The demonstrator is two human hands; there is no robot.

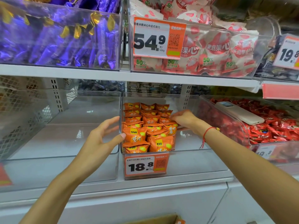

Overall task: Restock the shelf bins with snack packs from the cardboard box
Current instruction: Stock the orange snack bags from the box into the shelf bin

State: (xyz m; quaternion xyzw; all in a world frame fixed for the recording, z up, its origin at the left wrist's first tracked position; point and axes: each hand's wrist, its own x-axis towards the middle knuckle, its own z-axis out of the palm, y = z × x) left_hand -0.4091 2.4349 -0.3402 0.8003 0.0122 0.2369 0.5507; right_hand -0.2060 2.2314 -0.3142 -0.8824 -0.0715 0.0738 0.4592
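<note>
Orange snack packs (145,128) stand in tight rows in the left part of a clear shelf bin (191,156) carrying an 18.8 price tag (145,165). My left hand (98,141) is spread at the bin's left wall, fingers straight along the outside and thumb tip at the front left pack. My right hand (184,119) reaches into the bin from the right, its bent fingers pressing against the right side of the pack rows. The top edge of the cardboard box (155,219) shows at the bottom, with one orange pack (180,222) in it.
A clear bin (56,143) to the left holds nothing. The bin to the right holds red candies (267,131) with a white phone (239,113) lying on them. The shelf above carries bins of purple wrappers (56,38) and red-white packs (210,54).
</note>
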